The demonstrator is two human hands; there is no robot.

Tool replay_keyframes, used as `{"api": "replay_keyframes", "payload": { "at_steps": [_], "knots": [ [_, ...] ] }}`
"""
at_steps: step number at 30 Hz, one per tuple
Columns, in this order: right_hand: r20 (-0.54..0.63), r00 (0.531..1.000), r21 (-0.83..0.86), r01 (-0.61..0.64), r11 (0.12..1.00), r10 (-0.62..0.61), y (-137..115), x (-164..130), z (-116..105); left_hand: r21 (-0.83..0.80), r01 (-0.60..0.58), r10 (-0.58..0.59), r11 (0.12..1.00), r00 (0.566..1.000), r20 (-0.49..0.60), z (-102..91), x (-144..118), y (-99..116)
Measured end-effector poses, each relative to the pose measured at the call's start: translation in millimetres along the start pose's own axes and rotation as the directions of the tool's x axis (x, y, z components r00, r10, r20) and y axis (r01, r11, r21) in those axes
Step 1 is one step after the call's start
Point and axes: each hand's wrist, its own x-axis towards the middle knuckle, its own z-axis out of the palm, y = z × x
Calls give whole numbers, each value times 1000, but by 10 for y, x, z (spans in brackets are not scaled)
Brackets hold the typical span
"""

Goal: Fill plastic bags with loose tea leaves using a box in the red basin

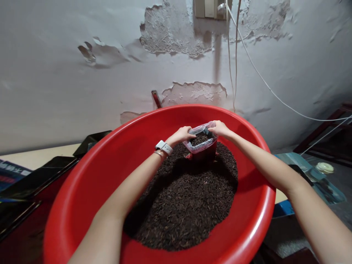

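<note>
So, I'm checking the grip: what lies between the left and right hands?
In the head view, the open plastic liner of a dark red box, with dark, tea-like leaves inside.

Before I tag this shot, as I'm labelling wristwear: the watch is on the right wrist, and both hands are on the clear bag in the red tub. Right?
Not quite: the head view shows the watch on the wrist of the left hand. That hand and the right hand are indeed on the clear bag in the red tub.
</note>
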Motion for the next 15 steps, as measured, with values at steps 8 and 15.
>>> {"api": "replay_keyframes", "payload": {
  "at_steps": [8,15],
  "knots": [
    [-149,980,108,147,983,-130,-101,26,-208,-76,-38,13,996,950,-311,-13,-38,165],
    [138,990,145,-57,988,37,-21,60,-278,-280,2,-49,960,986,-162,-257,-25,55]
  ]
}}
